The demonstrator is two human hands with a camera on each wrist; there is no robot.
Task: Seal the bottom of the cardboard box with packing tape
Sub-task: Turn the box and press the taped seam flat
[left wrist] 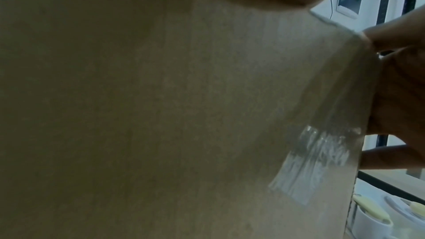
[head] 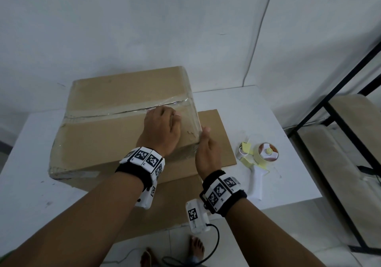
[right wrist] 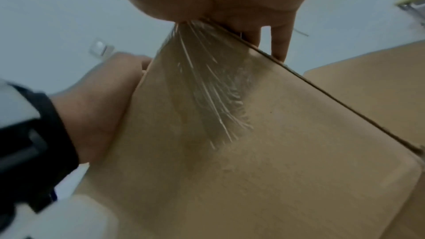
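The cardboard box (head: 123, 120) sits upside down on the white worktop (head: 288, 174), its bottom face up, with a flat sheet of cardboard (head: 218, 141) under its right end. A strip of clear tape (head: 123, 112) already runs along the centre seam, from the left end across to the right edge. A second clear strip (head: 195, 126) crosses that one and lies along the right edge; part of it folds down over the right side.

The left hand (head: 160, 130) lies on the top face close to the right edge, palm down, with the fingers bent and pressing on the tape near the seam. The right hand (head: 206, 149) is set against the right side of the box, fingers fairly straight and together, pressing the folded-down tape flat. Neither hand grips anything, as far as I can tell. The tape dispenser (head: 261, 159) lies on the worktop to the right, well apart from both hands.

The move ahead, by my reading, is smoothing the tape along that right edge. The edge runs away from the person, so the stroke should follow it, and the right hand is the nearer one.

The right wrist view shows what the head view hides: the tape end (right wrist: 207, 88) on the side wall is wrinkled into long creases. The left wrist view shows a shiny, streaked patch of tape (left wrist: 310, 161) by the edge.
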